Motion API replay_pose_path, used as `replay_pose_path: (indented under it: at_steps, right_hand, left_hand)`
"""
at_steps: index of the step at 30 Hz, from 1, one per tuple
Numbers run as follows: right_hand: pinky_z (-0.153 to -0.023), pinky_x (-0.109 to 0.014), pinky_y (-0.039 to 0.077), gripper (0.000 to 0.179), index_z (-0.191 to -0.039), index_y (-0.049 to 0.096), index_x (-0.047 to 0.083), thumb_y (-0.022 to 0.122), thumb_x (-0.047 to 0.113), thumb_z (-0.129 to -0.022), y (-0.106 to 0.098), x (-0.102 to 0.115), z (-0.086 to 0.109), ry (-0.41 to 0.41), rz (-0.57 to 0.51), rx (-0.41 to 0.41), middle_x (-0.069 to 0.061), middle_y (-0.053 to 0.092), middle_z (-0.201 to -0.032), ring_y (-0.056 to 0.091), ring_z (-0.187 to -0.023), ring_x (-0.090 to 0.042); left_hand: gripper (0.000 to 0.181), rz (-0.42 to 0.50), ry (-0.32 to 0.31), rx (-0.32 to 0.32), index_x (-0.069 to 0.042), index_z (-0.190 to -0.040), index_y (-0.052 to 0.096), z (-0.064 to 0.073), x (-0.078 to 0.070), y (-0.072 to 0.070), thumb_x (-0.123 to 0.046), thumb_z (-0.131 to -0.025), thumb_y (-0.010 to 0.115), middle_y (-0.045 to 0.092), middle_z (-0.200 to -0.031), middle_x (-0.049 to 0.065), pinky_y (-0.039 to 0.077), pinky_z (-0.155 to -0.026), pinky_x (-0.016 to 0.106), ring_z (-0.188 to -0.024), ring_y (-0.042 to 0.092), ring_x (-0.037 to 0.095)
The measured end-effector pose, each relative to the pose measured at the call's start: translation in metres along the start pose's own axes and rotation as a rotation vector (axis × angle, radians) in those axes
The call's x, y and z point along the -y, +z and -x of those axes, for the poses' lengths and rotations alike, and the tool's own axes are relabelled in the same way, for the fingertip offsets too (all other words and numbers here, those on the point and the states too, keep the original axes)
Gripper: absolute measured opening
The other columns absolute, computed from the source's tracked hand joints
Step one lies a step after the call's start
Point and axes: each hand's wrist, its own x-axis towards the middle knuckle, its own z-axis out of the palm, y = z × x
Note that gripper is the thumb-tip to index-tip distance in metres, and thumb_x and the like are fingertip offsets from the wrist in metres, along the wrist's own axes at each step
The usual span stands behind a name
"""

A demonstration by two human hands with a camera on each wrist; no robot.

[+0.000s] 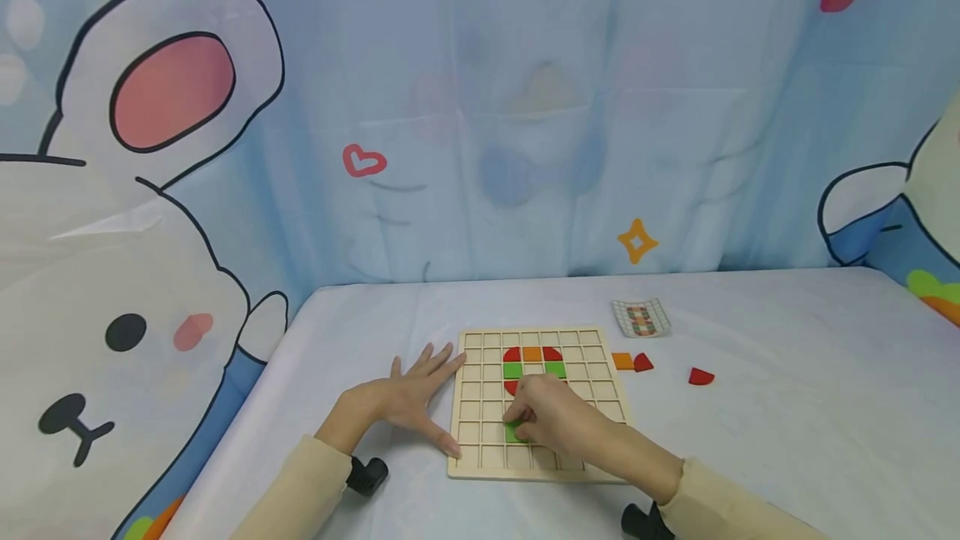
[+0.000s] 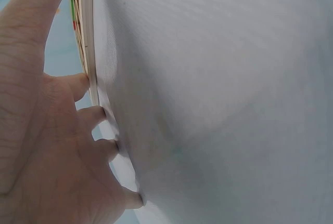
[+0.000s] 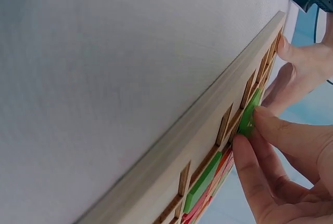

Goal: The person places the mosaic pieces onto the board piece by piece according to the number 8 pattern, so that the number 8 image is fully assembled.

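Note:
A square wooden grid board [image 1: 480,461] lies on the white table. My right hand [image 1: 555,415] pinches a green square tile [image 3: 250,112] between thumb and fingertips, at a cell in the board's lower left part. In the head view that green tile [image 1: 515,433] shows partly below the fingers. Another green tile [image 3: 203,182] sits in the grid nearer the right wrist camera. Farther up the board are red rounded pieces [image 1: 512,354], an orange square [image 1: 532,354] and green squares [image 1: 555,369]. My left hand [image 1: 412,394] has its fingers spread, with thumb and fingertip touching the board's left edge.
A small pattern card [image 1: 641,318] with a coloured grid lies behind the board on the right. Beside the board are a loose orange square [image 1: 622,361] and a red piece [image 1: 642,362]. Another red piece [image 1: 701,376] lies farther right. A printed curtain [image 1: 525,107] hangs behind the table.

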Motion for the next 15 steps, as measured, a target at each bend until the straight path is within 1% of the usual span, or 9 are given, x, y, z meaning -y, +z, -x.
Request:
replay_pose_path:
  at_steps: [4, 7, 11, 15]
  right_hand:
    - [-0.070, -0.020, 0.056, 0.016, -0.092, 0.084, 0.000, 0.083, -0.011, -0.081, 0.001, 0.000, -0.001, 0.003, 0.005, 0.002, 0.002, 0.068, -0.086, 0.061, -0.081, -0.009]
    - [-0.069, -0.020, 0.056, 0.017, -0.093, 0.084, 0.001, 0.083, -0.011, -0.081, 0.000, -0.002, 0.000, 0.004, -0.007, 0.008, 0.002, 0.069, -0.086, 0.061, -0.080, -0.009]
    - [-0.069, -0.020, 0.056, 0.020, -0.096, 0.083, 0.002, 0.085, -0.010, -0.079, -0.003, -0.008, 0.005, -0.025, -0.068, 0.015, 0.002, 0.070, -0.088, 0.063, -0.079, -0.008]
    - [-0.075, -0.023, 0.059, 0.020, -0.099, 0.083, 0.005, 0.085, -0.006, -0.082, -0.011, -0.016, 0.016, -0.045, -0.141, -0.009, 0.004, 0.071, -0.093, 0.065, -0.082, -0.008]
  left_hand:
    - [0.127, 0.001, 0.000, 0.001, -0.026, -0.170, 0.009, 0.000, 0.000, 0.000, -0.061, -0.077, 0.088, -0.002, -0.177, 0.005, -0.002, -0.122, 0.071, -0.162, -0.008, 0.031]
    - [0.127, 0.003, -0.001, 0.002, -0.025, -0.170, 0.009, 0.000, -0.001, 0.000, -0.061, -0.077, 0.088, -0.002, -0.177, 0.005, -0.001, -0.122, 0.071, -0.162, -0.008, 0.031]
    - [0.127, -0.002, -0.003, 0.005, -0.025, -0.170, 0.009, 0.000, -0.001, 0.000, -0.062, -0.077, 0.087, -0.001, -0.177, 0.005, -0.001, -0.122, 0.072, -0.162, -0.007, 0.031]
    - [0.127, -0.006, 0.001, 0.004, -0.024, -0.170, 0.009, 0.001, -0.002, -0.002, -0.061, -0.077, 0.087, -0.001, -0.177, 0.005, 0.000, -0.121, 0.073, -0.162, -0.007, 0.032]
